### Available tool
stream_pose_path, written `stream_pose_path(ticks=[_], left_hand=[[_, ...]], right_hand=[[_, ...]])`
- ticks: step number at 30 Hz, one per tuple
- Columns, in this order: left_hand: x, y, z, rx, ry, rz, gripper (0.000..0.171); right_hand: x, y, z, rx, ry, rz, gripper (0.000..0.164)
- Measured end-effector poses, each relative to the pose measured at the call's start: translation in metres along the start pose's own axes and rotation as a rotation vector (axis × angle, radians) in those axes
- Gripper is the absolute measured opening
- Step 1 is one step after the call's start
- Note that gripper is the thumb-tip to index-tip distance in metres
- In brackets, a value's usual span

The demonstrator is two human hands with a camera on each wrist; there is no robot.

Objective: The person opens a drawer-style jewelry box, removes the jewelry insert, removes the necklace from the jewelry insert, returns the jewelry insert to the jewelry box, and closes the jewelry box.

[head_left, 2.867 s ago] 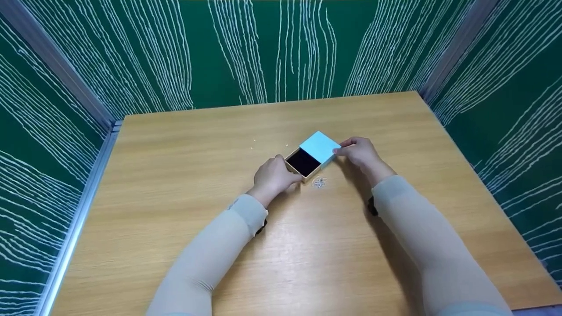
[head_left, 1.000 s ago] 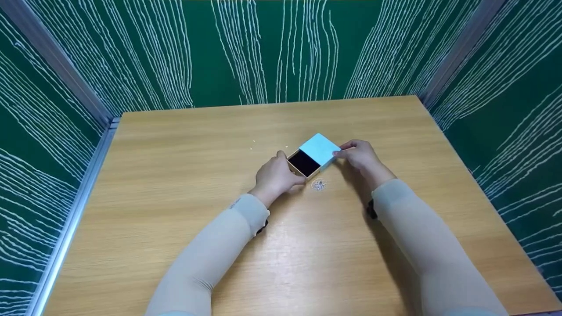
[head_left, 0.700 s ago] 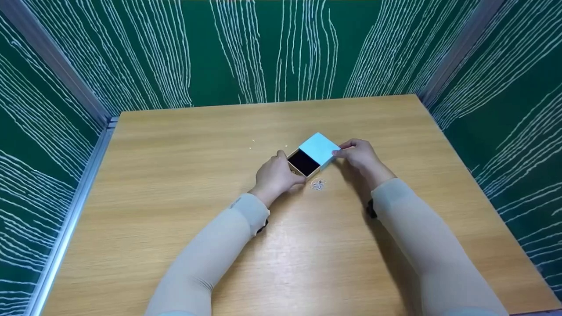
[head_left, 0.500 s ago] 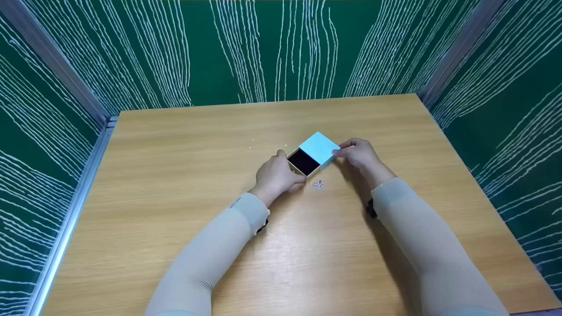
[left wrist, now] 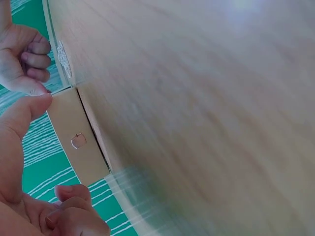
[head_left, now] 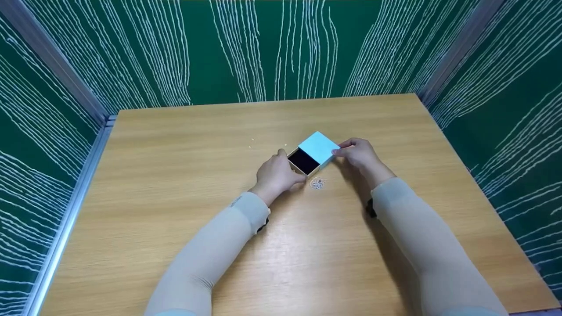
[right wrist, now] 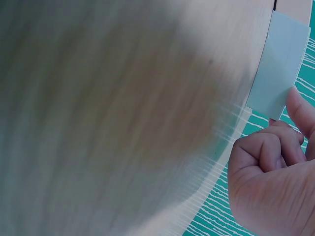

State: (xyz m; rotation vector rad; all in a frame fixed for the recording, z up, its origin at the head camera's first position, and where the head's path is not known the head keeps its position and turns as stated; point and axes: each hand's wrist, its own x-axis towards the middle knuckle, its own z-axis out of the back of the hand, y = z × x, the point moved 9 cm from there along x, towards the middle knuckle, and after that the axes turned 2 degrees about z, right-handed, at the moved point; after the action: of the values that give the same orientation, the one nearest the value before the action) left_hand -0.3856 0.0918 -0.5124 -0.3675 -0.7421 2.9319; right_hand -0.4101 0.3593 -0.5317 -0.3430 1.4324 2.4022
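Currently, we have a small two-part box at the centre of the wooden table [head_left: 290, 245], set diamond-wise, its blue cover [head_left: 319, 148] toward 1 o'clock and its black-lined drawer [head_left: 304, 161] standing out toward 7 o'clock. The lining is too dark for us to tell whether anything lies on it.

The left hand [head_left: 275, 174] comes in from 8 o'clock. Thumb and fingers span the drawer's front and grip it by its two ends; we judge this wide hold keeps the drawer square to the cover. It also leaves the loop pull [left wrist: 78, 140] on the front face unused.

The right hand [head_left: 362, 153] sits at 3 o'clock, thumb and curled forefinger pinching the cover's outer corner, the other fingers folded in. We read this as a counter-hold: the cover is steadied at the end away from the drawer, so the two parts can be governed separately.

At 6 o'clock, just beside the drawer's near corner, lies a small heap of silvery, clear-looking pieces [head_left: 317, 183], untouched by either hand; we cannot make out what they are. A few tiny pale specks [head_left: 252, 140] lie toward 10 o'clock.
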Motion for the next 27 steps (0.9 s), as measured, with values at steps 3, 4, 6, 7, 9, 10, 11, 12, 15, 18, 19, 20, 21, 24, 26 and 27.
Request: stream_pose_path(ticks=[3,4,6,7,9,10,11,12,15,18,19,20,21,24,26,27], left_hand=[[0.0004,-0.0004,-0.0008,0.0,0.004,-0.001,0.11],[0.0006,-0.0003,-0.0012,0.001,0.006,-0.001,0.111],[0.0012,-0.0002,-0.0026,-0.003,0.012,0.002,0.113],[0.0012,-0.0002,-0.003,-0.005,0.014,0.003,0.113],[0.0013,-0.0002,-0.0036,-0.01,0.015,0.004,0.115],[0.0012,-0.0003,-0.0037,-0.012,0.014,0.004,0.115],[0.0012,-0.0004,-0.004,-0.014,0.012,0.003,0.114],[0.0012,-0.0004,-0.0041,-0.012,0.01,0.003,0.113],[0.0012,-0.0011,-0.0037,-0.004,-0.002,0.0,0.108],[0.0019,-0.0017,-0.0029,0.0,-0.012,-0.002,0.102],[0.002,-0.002,-0.0025,-0.002,-0.014,-0.003,0.102],[0.0019,-0.0023,-0.002,-0.003,-0.016,-0.002,0.103],[0.0018,-0.0024,-0.0017,-0.004,-0.015,-0.002,0.103],[0.0025,-0.0033,-0.002,-0.004,-0.007,0.0,0.108],[0.0029,-0.0038,-0.0026,-0.004,0.002,0.002,0.111],[0.0031,-0.004,-0.0031,-0.004,0.007,0.003,0.112]], right_hand=[[0.0004,-0.0004,0.0001,0.0,-0.006,-0.003,0.05],[0.0006,-0.0004,-0.0002,0.002,-0.005,-0.002,0.05],[0.0011,-0.001,-0.001,0.009,-0.001,-0.005,0.049],[0.0012,-0.0013,-0.0013,0.01,0.003,-0.005,0.049],[0.0015,-0.0017,-0.0017,0.009,0.007,-0.004,0.049],[0.0019,-0.002,-0.0019,0.01,0.007,-0.002,0.049],[0.0018,-0.0022,-0.0019,0.008,0.005,0.0,0.049],[0.0018,-0.002,-0.0019,0.009,0.003,0.009,0.049],[0.0021,-0.001,-0.0017,0.011,-0.003,0.038,0.048],[0.0022,0.0002,-0.0012,0.014,-0.008,0.051,0.048],[0.0022,0.0002,-0.0009,0.014,-0.01,0.047,0.047],[0.0021,0.0001,-0.0007,0.015,-0.01,0.043,0.047],[0.0021,0.0002,-0.0006,0.013,-0.009,0.039,0.047],[0.0015,0.0,-0.0003,0.015,-0.002,0.021,0.047],[0.001,-0.0001,-0.0001,0.011,0.003,0.015,0.048],[0.0008,-0.0003,0.0,0.008,0.005,0.011,0.048]])
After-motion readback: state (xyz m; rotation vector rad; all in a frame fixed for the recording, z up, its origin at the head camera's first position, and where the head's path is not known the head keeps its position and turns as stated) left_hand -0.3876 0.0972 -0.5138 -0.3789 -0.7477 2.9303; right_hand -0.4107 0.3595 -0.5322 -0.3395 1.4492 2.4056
